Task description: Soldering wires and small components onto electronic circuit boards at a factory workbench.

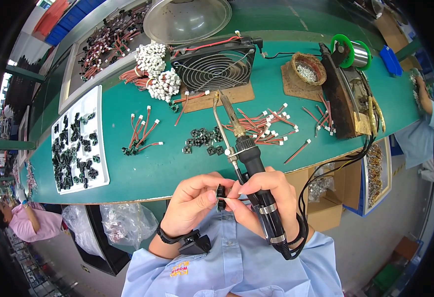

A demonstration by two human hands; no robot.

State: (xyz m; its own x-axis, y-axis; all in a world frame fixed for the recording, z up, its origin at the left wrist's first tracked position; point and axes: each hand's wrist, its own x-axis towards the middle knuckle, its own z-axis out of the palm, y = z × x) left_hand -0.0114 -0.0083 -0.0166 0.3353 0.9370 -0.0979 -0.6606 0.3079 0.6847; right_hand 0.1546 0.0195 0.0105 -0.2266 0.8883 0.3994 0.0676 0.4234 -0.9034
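Note:
My left hand (188, 204) pinches a small black electronic part (220, 192) between thumb and fingertips, just past the table's near edge. In my right hand (276, 190) lies a black-handled soldering iron (249, 151), its metal tip pointing up and away. A thin solder feed tube (222, 121) runs alongside the iron. The thumb and fingertip of that same hand also meet at the part, with a thin wire (243, 199) between them. Past the iron, loose black parts (202, 139) lie in a cluster, and red-and-black wires with white connectors (264, 126) are spread out.
A white tray (100, 148) of black parts lies left, near some wired parts (140, 133). Behind are bundled white connectors (152, 59), a fan (214, 67) and a round bowl (308, 69). A solder spool (360, 54) stands right; black cables (303, 193) trail from the iron. Co-workers sit both sides.

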